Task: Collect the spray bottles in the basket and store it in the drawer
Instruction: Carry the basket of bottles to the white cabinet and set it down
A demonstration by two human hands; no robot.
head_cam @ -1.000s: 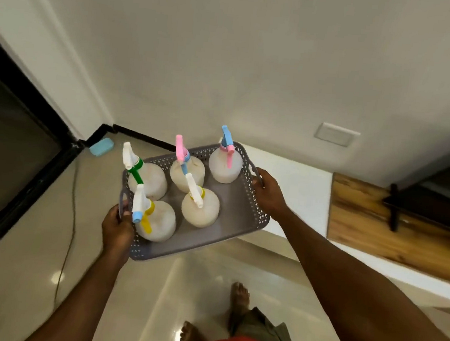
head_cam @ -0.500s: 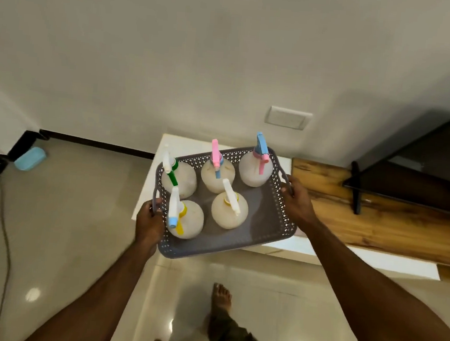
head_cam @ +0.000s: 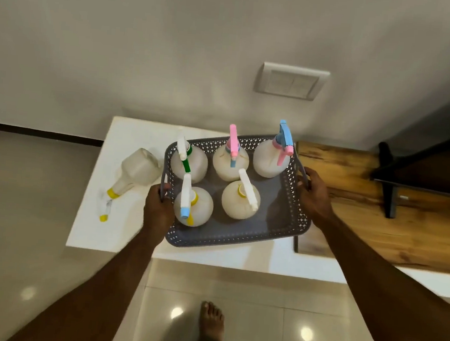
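The grey perforated basket [head_cam: 282, 222] is held over a low white counter [head_cam: 128, 139] that stands against a plain wall with a switch plate [head_cam: 291, 81]. The left hand [head_cam: 158, 209] is closed on the basket's left handle, the right hand [head_cam: 314, 197] on its right handle. Five spray bottles stand upright inside, three at the back, two in front. A sixth spray bottle [head_cam: 133, 174] lies on its side on the counter, just beside the basket. A wooden top [head_cam: 378, 226] adjoins the counter on the right. The floor [head_cam: 21, 219] has glossy tiles, and a bare foot [head_cam: 210, 323] stands there.
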